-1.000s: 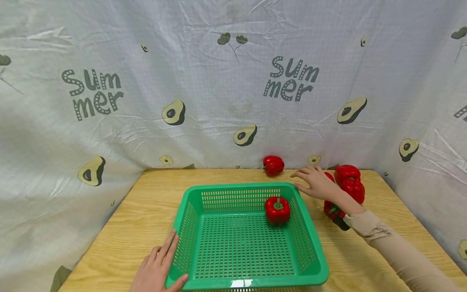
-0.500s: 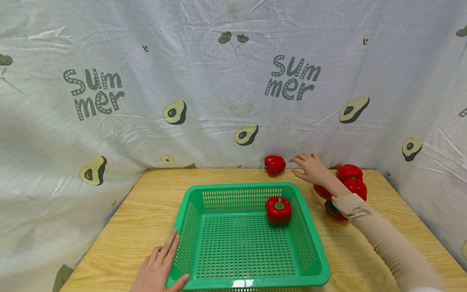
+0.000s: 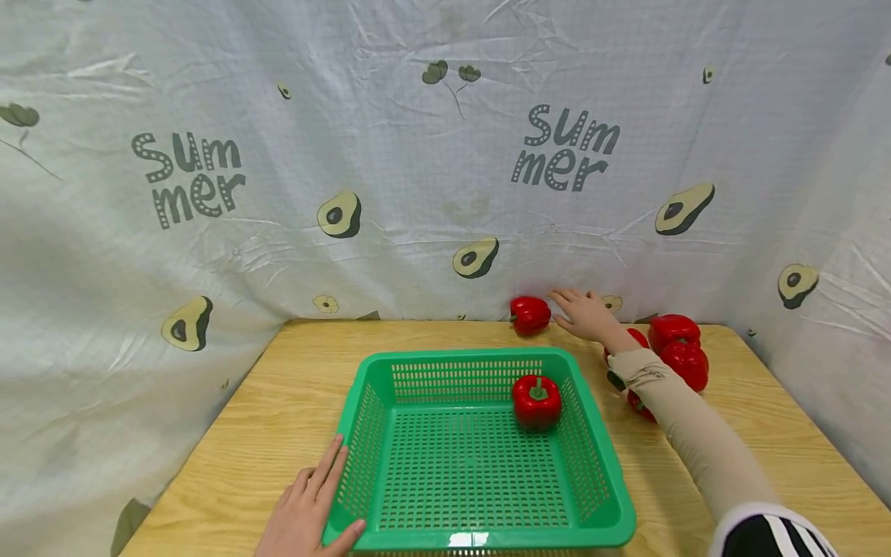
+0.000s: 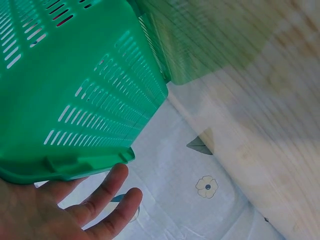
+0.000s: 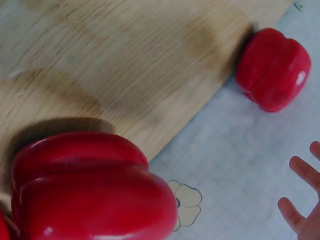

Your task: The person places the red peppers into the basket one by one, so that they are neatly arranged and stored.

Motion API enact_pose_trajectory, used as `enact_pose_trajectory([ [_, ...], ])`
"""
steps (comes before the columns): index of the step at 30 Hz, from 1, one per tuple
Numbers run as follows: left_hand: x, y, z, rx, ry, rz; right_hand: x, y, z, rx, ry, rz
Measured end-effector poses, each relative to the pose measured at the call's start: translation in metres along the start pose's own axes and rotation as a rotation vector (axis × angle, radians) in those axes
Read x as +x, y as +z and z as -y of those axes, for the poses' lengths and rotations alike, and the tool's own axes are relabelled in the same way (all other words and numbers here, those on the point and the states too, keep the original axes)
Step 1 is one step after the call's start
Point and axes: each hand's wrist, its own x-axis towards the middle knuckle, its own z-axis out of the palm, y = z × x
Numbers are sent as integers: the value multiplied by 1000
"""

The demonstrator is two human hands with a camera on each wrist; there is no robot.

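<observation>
A green plastic basket point(image 3: 487, 537) stands on the table with one red bell pepper point(image 3: 536, 408) inside, stem up. My left hand point(image 3: 301, 504) rests at its front left corner, fingers straight along the outer side and thumb at the front rim. In the left wrist view the fingertips point(image 4: 120, 171) are right at the rim. Close to the right of a lone red bell pepper point(image 3: 532, 316) by the back edge, my right hand point(image 3: 586, 316) reaches out with spread fingers. The right wrist view shows that bell pepper point(image 5: 274, 70) apart from the fingertips point(image 5: 286, 204).
Several red bell peppers point(image 3: 685, 365) lie clustered at the right, partly hidden behind my right sleeve point(image 3: 685, 418). A patterned cloth point(image 3: 390, 155) hangs behind and beside the wooden table point(image 3: 230, 433).
My right hand has moved up and toward the back, coming nearer the lone bell pepper. The left hand stays at the basket. The head view has shifted slightly.
</observation>
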Motion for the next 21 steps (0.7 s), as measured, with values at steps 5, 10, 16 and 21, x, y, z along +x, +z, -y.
enact_pose_trajectory([
  [5,-1,0,0,-7,17,-17,10,11,5,14,-22,62],
  [10,1,-1,-2,-12,5,-5,16,21,12,-27,-65,105],
  [16,2,-4,-5,-16,-33,30,20,28,19,-23,-96,132],
  [21,2,-3,-4,-25,-37,33,19,31,19,-21,-111,74],
])
